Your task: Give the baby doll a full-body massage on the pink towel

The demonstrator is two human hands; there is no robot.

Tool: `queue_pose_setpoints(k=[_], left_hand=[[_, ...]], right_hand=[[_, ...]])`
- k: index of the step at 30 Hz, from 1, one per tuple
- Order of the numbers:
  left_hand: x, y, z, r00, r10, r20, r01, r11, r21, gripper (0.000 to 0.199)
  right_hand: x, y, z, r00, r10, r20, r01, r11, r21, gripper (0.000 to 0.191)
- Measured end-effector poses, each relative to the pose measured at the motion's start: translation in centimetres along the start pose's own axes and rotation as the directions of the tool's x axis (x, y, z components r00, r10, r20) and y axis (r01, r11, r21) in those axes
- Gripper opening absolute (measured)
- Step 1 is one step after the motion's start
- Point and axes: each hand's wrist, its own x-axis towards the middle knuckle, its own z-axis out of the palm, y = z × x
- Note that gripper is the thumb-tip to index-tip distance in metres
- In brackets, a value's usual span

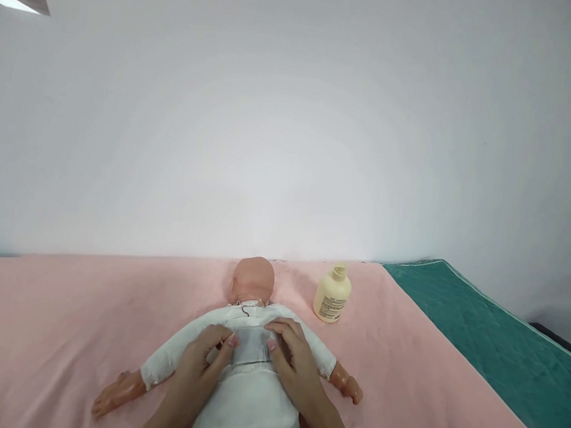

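Observation:
A baby doll (245,409) with a white cloth body lies back-up, its head at the far end and its arms spread to both sides. Across its upper back is a greyish rectangular patch (251,344). At the patch's left edge, my left hand (206,359) has thumb and forefinger pressed close together; what lies between them is too small to make out. On the right edge rests my right hand (294,360), its fingers apart and bent over the doll's back, thumb near the patch.
A pale yellow pump bottle (332,295) stands to the right of the doll's head. Pink cloth (401,381) lies under everything, with a green cover (494,329) at the right. A white wall (273,121) rises behind.

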Motion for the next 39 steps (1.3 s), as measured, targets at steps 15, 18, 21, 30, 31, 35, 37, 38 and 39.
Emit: queue_pose_setpoints(k=[15, 18, 21, 30, 31, 35, 37, 38, 39], left_hand=[[0.8, -2.2, 1.1, 0.991, 0.091, 0.102, -0.109, 0.978, 0.179, 0.031], [0.8, -3.1, 1.4, 0.990, 0.127, 0.054, -0.135, 0.970, 0.202, 0.030], [0.8, -3.9, 1.7, 0.988, 0.152, 0.009, -0.150, 0.960, 0.235, 0.030], [1.1, -4.1, 1.8, 0.986, 0.155, 0.064, -0.167, 0.945, 0.282, 0.034], [1.1, -4.1, 1.8, 0.986, 0.155, 0.066, -0.167, 0.944, 0.286, 0.033], [1.0, -4.8, 2.0, 0.983, 0.183, 0.027, -0.183, 0.931, 0.316, 0.035], [1.0, -5.0, 2.1, 0.980, 0.197, 0.003, -0.187, 0.925, 0.329, 0.037], [1.0, -5.0, 2.2, 0.980, 0.201, 0.002, -0.190, 0.923, 0.334, 0.037], [1.0, -5.0, 2.2, 0.979, 0.205, 0.008, -0.195, 0.921, 0.338, 0.037]], right_hand=[[1.0, -0.3, 0.5, 0.990, 0.034, 0.139, -0.003, 0.977, -0.214, 0.018], [0.7, -0.1, 0.6, 0.995, -0.030, 0.093, 0.046, 0.984, -0.174, 0.027], [0.6, 0.0, 0.7, 0.992, -0.080, 0.101, 0.093, 0.987, -0.132, 0.036], [1.1, 0.1, 0.9, 0.988, -0.025, 0.154, 0.049, 0.987, -0.155, 0.022], [1.1, 0.1, 0.9, 0.988, -0.022, 0.152, 0.046, 0.987, -0.157, 0.022], [0.8, 0.1, 0.9, 0.989, -0.036, 0.147, 0.057, 0.988, -0.141, 0.027], [0.7, 0.1, 0.9, 0.988, -0.042, 0.148, 0.063, 0.988, -0.140, 0.030], [0.6, 0.0, 0.9, 0.988, -0.042, 0.151, 0.064, 0.988, -0.143, 0.031], [0.6, 0.0, 0.9, 0.987, -0.040, 0.154, 0.063, 0.987, -0.147, 0.031]])
